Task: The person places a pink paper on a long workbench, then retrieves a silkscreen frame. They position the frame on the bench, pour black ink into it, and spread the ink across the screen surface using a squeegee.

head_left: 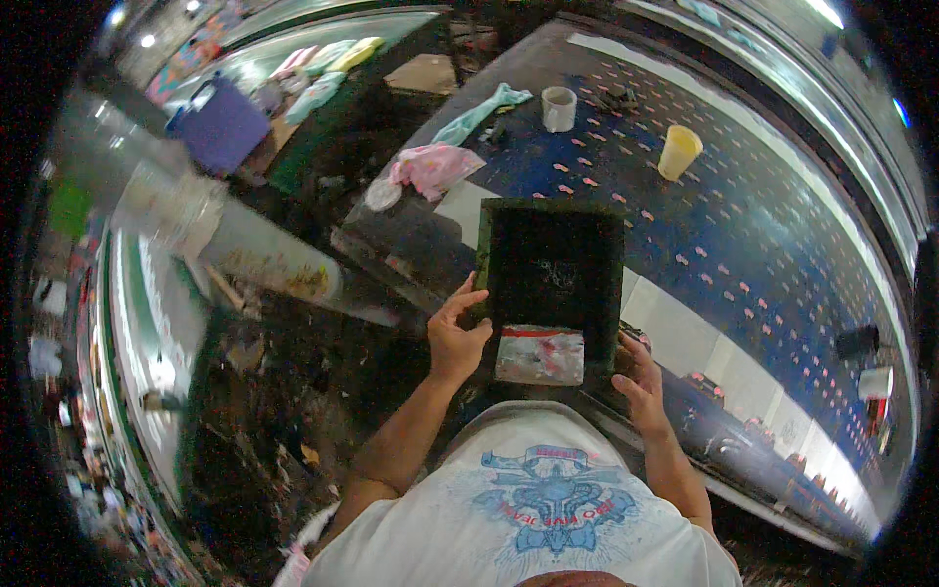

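A dark rectangular frame, like a printing screen with a black panel inside, is held in front of my body. My left hand grips its left side, fingers curled at the edge. On the lower right side, my right hand closes around the frame's edge. A pale block with a red upper strip and pinkish smears lies inside the frame along its near end, perhaps a squeegee. A faint light line drawing shows on the black panel.
Beyond the frame stretches a long dark table bearing blue fabric with rows of small pink prints. On it stand a white cup and a yellow cup; a pink cloth lies near its left corner. A purple crate stands far left.
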The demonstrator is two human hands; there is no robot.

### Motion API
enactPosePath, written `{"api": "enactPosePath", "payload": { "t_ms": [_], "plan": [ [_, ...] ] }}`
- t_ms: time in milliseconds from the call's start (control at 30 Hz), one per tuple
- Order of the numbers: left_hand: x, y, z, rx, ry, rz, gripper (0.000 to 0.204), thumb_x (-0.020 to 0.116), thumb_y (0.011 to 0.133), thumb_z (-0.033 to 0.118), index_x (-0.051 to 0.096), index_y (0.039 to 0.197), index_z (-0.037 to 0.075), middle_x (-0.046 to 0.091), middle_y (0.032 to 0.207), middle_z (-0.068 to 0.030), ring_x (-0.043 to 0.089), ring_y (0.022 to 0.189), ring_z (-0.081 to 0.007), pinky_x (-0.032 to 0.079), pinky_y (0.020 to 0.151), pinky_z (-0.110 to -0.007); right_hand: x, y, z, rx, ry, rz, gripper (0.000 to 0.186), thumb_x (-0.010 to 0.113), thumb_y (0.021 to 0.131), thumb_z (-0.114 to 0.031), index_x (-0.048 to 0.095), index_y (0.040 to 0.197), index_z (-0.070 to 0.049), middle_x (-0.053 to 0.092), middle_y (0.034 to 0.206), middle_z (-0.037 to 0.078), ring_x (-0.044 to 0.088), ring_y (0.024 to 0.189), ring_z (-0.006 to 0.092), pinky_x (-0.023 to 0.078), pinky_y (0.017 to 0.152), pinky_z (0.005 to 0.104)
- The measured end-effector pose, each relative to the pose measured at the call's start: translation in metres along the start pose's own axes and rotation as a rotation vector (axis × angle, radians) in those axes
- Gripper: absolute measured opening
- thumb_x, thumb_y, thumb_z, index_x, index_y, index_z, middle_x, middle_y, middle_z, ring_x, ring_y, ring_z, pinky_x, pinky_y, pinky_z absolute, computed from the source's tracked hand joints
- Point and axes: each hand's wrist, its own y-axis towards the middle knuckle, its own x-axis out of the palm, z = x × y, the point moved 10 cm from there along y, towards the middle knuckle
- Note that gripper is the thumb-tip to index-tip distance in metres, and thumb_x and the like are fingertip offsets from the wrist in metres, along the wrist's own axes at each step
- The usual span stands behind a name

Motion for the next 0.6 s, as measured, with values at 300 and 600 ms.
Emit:
{"api": "enactPosePath", "payload": {
  "t_ms": [300, 600],
  "plan": [
    [0.012, 0.131, -0.042, 0.051, -0.329, -0.339, 0.055, 0.076, 0.084, -0.014, 0.077, 0.135, 0.005, 0.060, 0.167, -0.0180, 0.062, 0.147, -0.0235, 0.053, 0.117, -0.036, 0.066, 0.023, 0.010, -0.145, -0.175, 0.400, 0.088, 0.077, 0.091, -0.019, 0.044, 0.170, 0.002, 0.062, 0.158, 0.015, 0.059, 0.145, 0.0249, 0.040, 0.127, 0.0416],
    [-0.009, 0.256, 0.050, 0.492, -0.238, -0.252, 0.052, 0.075, 0.078, -0.009, 0.077, 0.128, 0.006, 0.067, 0.158, -0.0211, 0.067, 0.143, -0.0353, 0.052, 0.120, -0.044, 0.103, 0.092, -0.090, -0.356, -0.285, 0.572, 0.082, 0.073, 0.095, -0.019, 0.047, 0.168, 0.007, 0.058, 0.162, 0.018, 0.059, 0.142, 0.0257, 0.042, 0.125, 0.0414]
  ]
}}
